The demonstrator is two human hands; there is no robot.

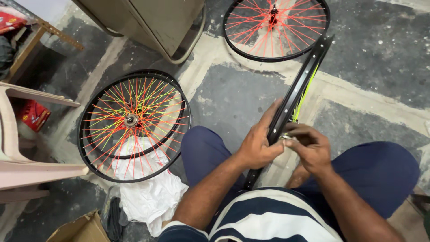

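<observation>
A black bicycle wheel rim (299,85) with yellow-green spokes stands edge-on between my knees, running from my lap up toward the far right. My left hand (260,141) grips the rim from its left side, fingers wrapped over the edge. On the rim's right side my right hand (310,145) is closed at the inner edge, pinching something small that I cannot make out.
Two stacked wheels (134,121) with red, orange and green spokes lie on the floor at left over a white cloth (152,197). Another red-spoked wheel (277,28) lies at the top. A metal cabinet (152,22), a plastic chair (18,152) and a cardboard box (80,229) stand around.
</observation>
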